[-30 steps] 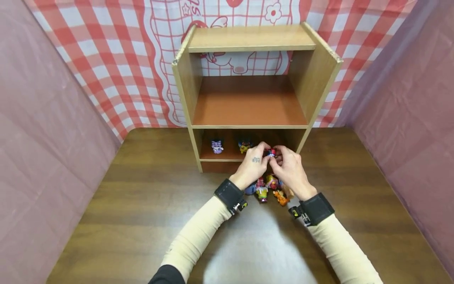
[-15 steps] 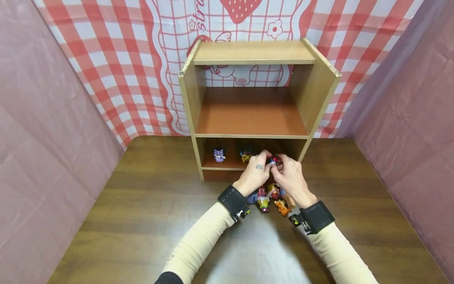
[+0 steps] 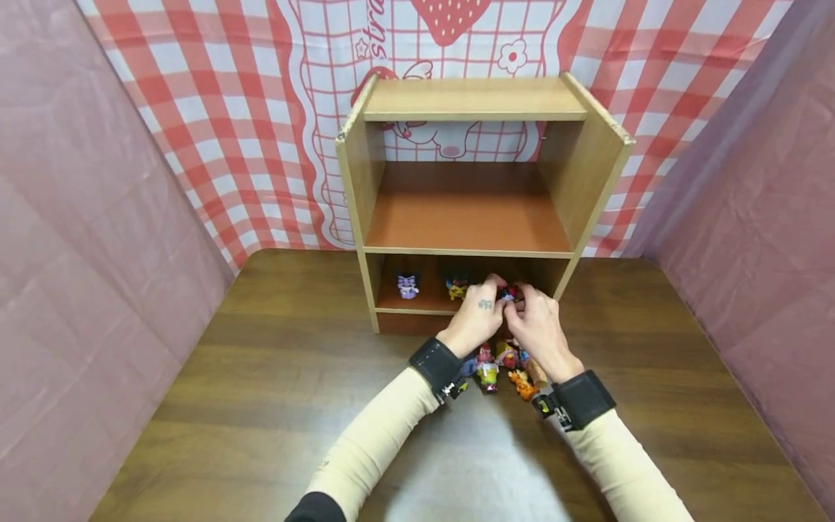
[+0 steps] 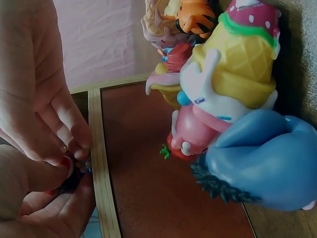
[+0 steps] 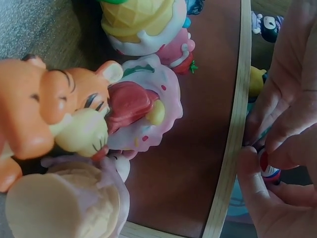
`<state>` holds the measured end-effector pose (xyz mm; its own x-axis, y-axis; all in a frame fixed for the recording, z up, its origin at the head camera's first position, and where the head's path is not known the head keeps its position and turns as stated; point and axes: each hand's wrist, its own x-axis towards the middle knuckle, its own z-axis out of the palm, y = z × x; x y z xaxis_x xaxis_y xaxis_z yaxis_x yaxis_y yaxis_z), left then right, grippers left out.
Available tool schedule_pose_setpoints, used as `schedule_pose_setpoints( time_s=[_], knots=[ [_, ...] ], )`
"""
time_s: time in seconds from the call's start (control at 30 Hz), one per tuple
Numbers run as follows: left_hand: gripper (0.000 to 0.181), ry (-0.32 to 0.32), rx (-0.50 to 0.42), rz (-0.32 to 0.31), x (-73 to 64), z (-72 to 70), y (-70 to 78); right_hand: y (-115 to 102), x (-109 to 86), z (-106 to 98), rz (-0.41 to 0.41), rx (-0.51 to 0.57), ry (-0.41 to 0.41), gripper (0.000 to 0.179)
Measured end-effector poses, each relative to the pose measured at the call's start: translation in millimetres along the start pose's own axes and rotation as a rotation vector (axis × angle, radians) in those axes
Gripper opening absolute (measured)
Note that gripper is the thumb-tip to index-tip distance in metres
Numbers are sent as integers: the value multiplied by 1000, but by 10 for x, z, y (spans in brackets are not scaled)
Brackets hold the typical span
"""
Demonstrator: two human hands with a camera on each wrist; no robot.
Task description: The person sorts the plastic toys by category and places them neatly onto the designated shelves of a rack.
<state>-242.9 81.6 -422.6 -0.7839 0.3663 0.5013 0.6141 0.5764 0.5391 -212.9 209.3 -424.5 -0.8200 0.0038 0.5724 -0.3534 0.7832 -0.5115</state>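
A small red and dark-blue toy figurine (image 3: 509, 293) is at the right front of the lower shelf (image 3: 427, 301), mostly covered by fingers. My left hand (image 3: 475, 315) pinches it from the left. From the other side my right hand (image 3: 538, 326) also pinches it, thumb toward me. Its red-and-white part (image 5: 265, 161) peeks out between the fingertips in the right wrist view. Whether its base touches the shelf is hidden. Two figurines stand further left on that shelf: a purple striped one (image 3: 407, 286) and a yellow one (image 3: 457, 288).
On the table before the shelf lie several more toys: an orange tiger (image 3: 522, 384), a figure with a yellow waffle cone (image 4: 247, 64), a blue one with a dark mane (image 4: 262, 158) and a beige one (image 5: 54, 208). The wooden bookcase (image 3: 479, 254) has an upper shelf above my hands.
The head view has tilted, so the bookcase appears lower in it. Both hands keep hold of the figurine at the shelf's right front; less of its red shows now.
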Motion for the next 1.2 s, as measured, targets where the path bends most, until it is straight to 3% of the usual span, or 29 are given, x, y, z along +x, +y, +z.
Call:
schedule_pose_setpoints(
  time_s=[0.33, 0.53, 0.87, 1.2],
  knots=[
    [23, 22, 1, -13, 69, 23, 33, 10, 69, 15, -32, -34, 33, 27],
    [24, 0, 11, -49, 97, 37, 22, 30, 84, 37, -11, -43, 28, 29],
    [25, 27, 30, -13, 117, 75, 11, 40, 102, 35, -1, -27, 27, 28],
    [25, 28, 14, -46, 129, 84, 14, 33, 118, 50, 10, -33, 29, 31]
  ],
)
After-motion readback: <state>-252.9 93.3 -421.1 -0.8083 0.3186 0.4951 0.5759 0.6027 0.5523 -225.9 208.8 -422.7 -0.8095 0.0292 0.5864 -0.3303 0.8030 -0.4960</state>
